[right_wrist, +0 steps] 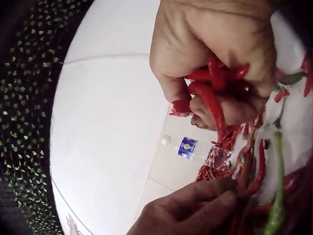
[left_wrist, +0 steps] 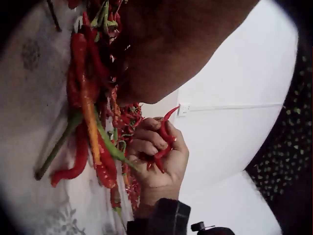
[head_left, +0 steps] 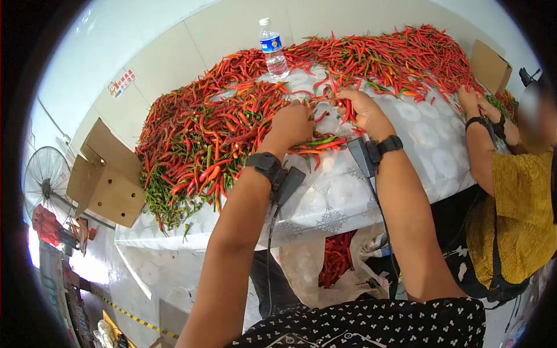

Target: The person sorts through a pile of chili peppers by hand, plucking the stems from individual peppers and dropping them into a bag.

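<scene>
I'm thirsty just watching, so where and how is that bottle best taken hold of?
Probably around the blue label, coming from the near right with the right hand, once its red peppers are put down. The bottle stands upright, so its round side suits a sideways grip; bare cloth shows right of its base.

1. Seemingly a food workroom: chillies (head_left: 400,55) heaped in bulk across a cloth-covered table (head_left: 429,139).
2. A second person (head_left: 516,214) at the table, right.
3. A box (head_left: 116,194) at left, another box (head_left: 489,66) far right.
4. Left side: big fan (head_left: 46,182), wall sign (head_left: 122,83), striped floor tape (head_left: 130,316).
</scene>
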Demonstrator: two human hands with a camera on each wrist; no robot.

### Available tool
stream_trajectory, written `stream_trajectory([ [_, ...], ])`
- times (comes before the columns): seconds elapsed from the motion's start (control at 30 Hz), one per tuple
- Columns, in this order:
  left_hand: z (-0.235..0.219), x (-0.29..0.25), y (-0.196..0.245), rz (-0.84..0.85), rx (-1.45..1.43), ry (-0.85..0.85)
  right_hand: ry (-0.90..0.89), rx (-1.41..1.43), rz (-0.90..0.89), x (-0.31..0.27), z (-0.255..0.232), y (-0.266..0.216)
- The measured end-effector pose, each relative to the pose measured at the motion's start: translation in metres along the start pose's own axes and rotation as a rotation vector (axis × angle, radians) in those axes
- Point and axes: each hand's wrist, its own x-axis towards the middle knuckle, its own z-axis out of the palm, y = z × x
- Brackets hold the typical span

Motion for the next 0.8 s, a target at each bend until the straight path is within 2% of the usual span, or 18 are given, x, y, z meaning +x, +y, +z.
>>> stream_trajectory([
  [0.13,0.006,0.003,-0.002,0.022,0.037,-0.025,0.053,-0.010,-0.005,-0.003,-0.005,0.003],
  [0.2,0.008,-0.001,-0.006,-0.035,-0.205,0.133,0.046,-0.037,-0.012,-0.003,-0.002,0.004],
  [0.23,0.006,-0.001,-0.008,-0.030,-0.201,0.125,0.034,-0.072,-0.010,-0.004,0.000,0.004],
  [0.3,0.001,-0.003,-0.011,0.026,-0.254,0.350,0.020,-0.156,-0.036,-0.007,0.005,0.003],
  [0.33,-0.002,-0.003,-0.008,0.027,-0.292,0.367,0.002,-0.252,-0.064,-0.009,0.010,0.002],
  [0.43,-0.008,-0.003,0.001,0.083,-0.361,0.333,0.020,-0.209,-0.133,-0.016,0.024,0.003],
  [0.57,-0.009,-0.005,0.004,0.046,-0.450,0.284,-0.002,-0.248,-0.124,-0.009,0.019,0.006],
  [0.63,-0.007,-0.004,0.003,0.004,-0.607,0.265,-0.037,-0.258,-0.145,-0.011,0.020,0.004],
  [0.8,-0.008,-0.005,0.005,-0.001,-0.603,0.238,-0.026,-0.226,-0.159,-0.012,0.022,0.004],
])
